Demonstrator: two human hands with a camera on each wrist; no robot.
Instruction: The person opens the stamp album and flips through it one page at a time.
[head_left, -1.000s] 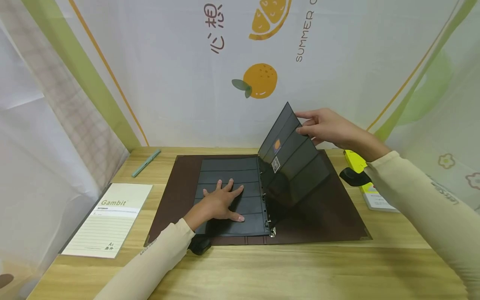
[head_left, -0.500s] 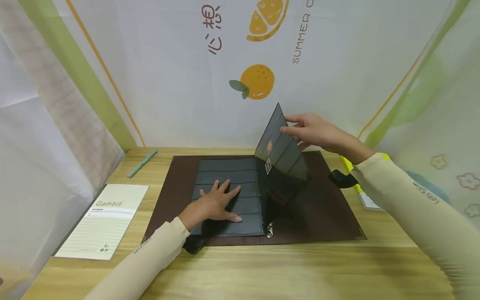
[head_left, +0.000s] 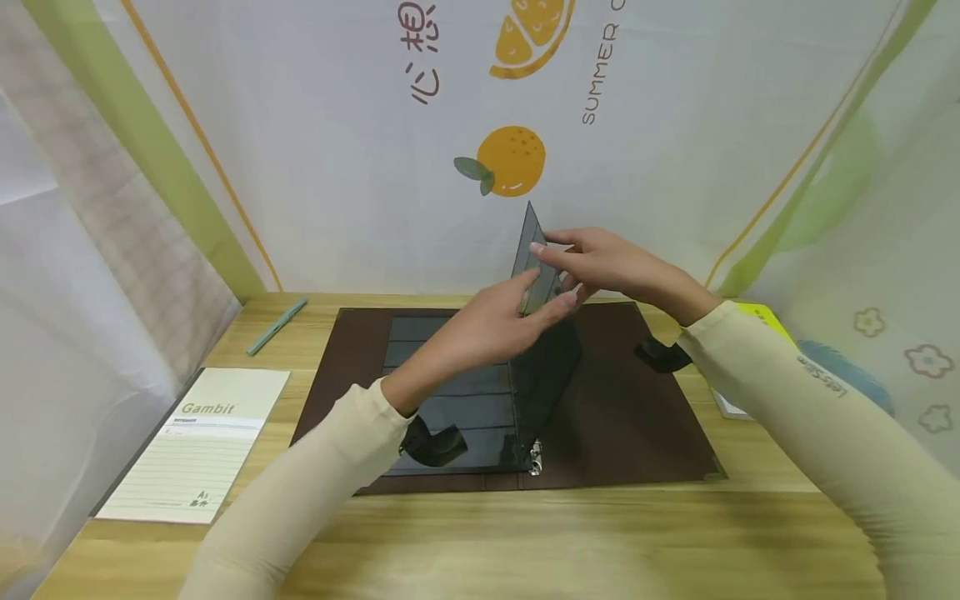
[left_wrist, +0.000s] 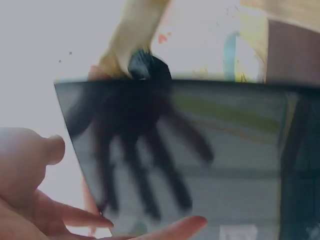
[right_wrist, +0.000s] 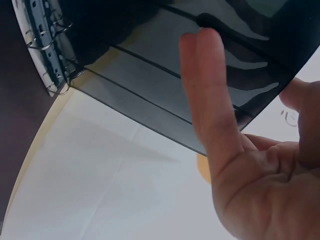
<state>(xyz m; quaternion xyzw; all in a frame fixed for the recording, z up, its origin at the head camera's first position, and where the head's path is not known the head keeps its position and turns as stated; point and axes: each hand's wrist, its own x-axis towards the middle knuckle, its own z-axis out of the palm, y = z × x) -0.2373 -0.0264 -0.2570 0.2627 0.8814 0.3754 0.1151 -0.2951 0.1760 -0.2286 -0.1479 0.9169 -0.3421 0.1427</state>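
Observation:
A brown ring binder (head_left: 637, 417) lies open on the wooden table, with black pocket pages (head_left: 450, 408) flat on its left half. One black page (head_left: 527, 237) stands upright on the rings (head_left: 534, 457). My right hand (head_left: 600, 262) pinches its top outer corner, fingers on one face and thumb on the other. My left hand (head_left: 487, 329) is raised off the flat pages, and its straight fingers touch the standing page lower down. In the right wrist view my right hand (right_wrist: 250, 180) lies against the page (right_wrist: 150, 85) near the rings (right_wrist: 47, 55). The left wrist view shows the page (left_wrist: 225, 150) beside my left hand (left_wrist: 30, 190).
A "Gambit" notepad (head_left: 198, 442) lies at the table's front left, with a green pen (head_left: 276, 327) behind it. A yellow-covered booklet (head_left: 765, 321) sits at the right edge. A printed white curtain closes off the back and sides.
My right hand has swung the page leftward from a slant to upright. My left hand has lifted off the flat pages and come up to the standing page.

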